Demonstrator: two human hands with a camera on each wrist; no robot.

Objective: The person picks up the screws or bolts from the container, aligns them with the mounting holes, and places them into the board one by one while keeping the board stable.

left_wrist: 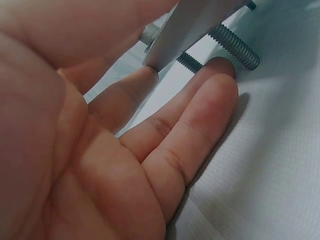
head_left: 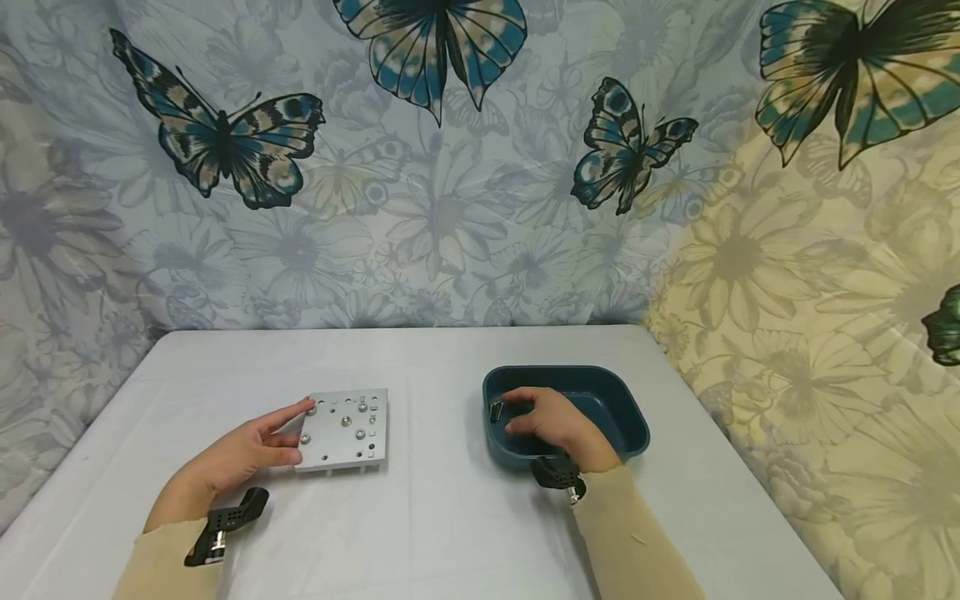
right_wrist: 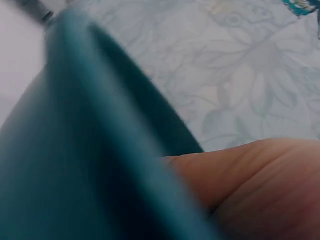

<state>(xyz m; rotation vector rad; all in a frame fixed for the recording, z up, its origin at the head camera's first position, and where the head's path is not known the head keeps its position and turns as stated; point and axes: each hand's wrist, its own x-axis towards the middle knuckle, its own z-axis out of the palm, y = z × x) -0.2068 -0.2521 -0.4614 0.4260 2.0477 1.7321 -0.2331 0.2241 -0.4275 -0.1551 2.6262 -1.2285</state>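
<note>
My left hand (head_left: 232, 458) holds the left edge of a silver metal plate (head_left: 337, 437) with holes and several bolt heads on top. In the left wrist view, threaded bolts (left_wrist: 235, 47) stick out of the plate's underside, beside the fingertips. On the right, my right hand (head_left: 555, 421) reaches over the near rim into a dark blue plastic bin (head_left: 633, 417). Its thumb and index finger are apart, close to small metal pieces (head_left: 496, 410) at the bin's left end. The bin's wall (right_wrist: 100, 125) hides the fingertips in the right wrist view.
Both things stand on a table (head_left: 442, 517) covered with white cloth, the bin to the right of the plate. A patterned cloth (head_left: 450, 225) with butterflies and flowers hangs behind the table. Black wrist cameras sit at both cuffs.
</note>
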